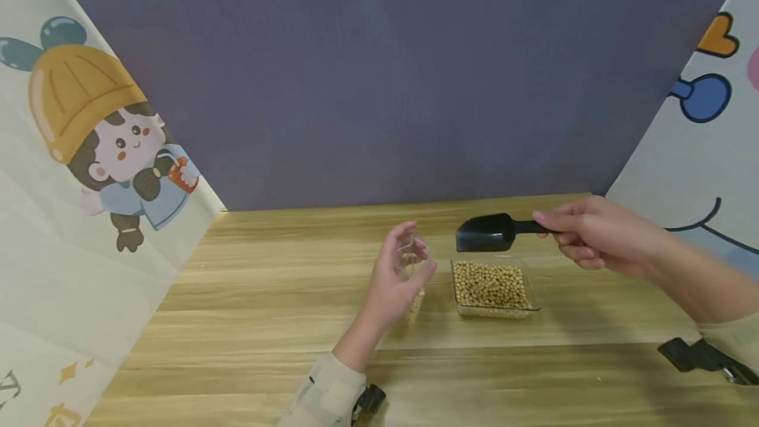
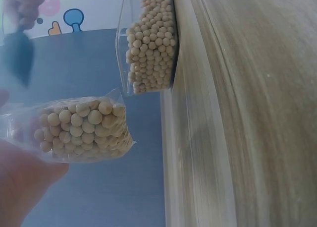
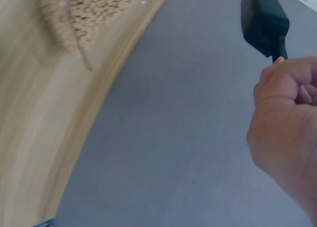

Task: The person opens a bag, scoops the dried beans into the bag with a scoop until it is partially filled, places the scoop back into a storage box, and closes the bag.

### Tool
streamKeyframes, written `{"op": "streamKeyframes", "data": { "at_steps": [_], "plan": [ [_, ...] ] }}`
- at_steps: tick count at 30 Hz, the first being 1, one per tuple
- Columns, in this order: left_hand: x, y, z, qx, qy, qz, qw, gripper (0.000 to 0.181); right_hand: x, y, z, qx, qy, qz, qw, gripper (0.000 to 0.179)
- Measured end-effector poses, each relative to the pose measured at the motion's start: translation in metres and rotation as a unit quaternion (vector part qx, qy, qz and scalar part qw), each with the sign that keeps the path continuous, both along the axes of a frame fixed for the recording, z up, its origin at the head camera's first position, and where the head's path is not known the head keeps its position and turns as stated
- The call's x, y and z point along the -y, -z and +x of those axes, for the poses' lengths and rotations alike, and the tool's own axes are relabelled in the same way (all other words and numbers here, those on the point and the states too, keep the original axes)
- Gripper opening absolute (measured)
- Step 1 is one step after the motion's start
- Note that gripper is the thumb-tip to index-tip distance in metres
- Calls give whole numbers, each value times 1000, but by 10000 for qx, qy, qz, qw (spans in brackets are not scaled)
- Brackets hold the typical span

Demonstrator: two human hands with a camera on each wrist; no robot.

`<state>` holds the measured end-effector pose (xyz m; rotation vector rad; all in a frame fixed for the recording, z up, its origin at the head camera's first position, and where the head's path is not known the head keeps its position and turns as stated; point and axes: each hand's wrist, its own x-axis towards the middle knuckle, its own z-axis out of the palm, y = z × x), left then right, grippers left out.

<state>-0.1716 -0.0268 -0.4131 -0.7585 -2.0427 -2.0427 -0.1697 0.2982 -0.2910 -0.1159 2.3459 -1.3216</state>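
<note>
My left hand (image 1: 391, 282) grips the upper part of a clear plastic bag (image 2: 81, 130), its fingers and thumb curled round the bag's open mouth. Pale round beans fill the bag's lower part, which hangs above the wooden table. In my right hand (image 1: 611, 232) is the handle of a black scoop (image 1: 487, 232), held level over the far side of a clear plastic box (image 1: 498, 313). Soybean-like beans (image 1: 489, 284) lie in that box, just right of the bag. Whether the scoop holds any beans cannot be seen.
The wood-grain table (image 1: 249, 295) runs back to a dark blue-grey panel (image 1: 379, 84). White side panels with cartoon prints stand at the left (image 1: 89, 229) and right (image 1: 717, 150). Dark wrist devices sit near both sleeves.
</note>
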Motion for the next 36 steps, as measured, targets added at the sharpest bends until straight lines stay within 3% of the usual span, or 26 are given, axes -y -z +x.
{"op": "streamKeyframes", "data": {
  "at_steps": [6, 11, 15, 18, 27, 36],
  "plan": [
    [0, -1, 1, -61, 34, 11, 10000, 66, -10, 26, 7, -541, 32, 800, 9953, 47],
    [0, 0, 1, -96, -10, 31, 9999, 66, -11, 38, 14, -1088, 43, 1995, 9738, 39],
    [0, 0, 0, -93, -20, 45, 9999, 67, -13, 45, 17, -1288, -101, 2477, 9602, 36],
    [0, 0, 0, -75, 0, 26, 10000, 67, -16, 50, 17, -1179, -143, 2530, 9601, 38],
    [0, 1, 0, -9, 27, -19, 10000, 66, -14, 63, 13, -737, -50, 2026, 9765, 37],
    [0, 1, 1, -95, 30, -10, 9999, 66, -10, 78, 9, -497, 91, 1614, 9856, 39]
  ]
}}
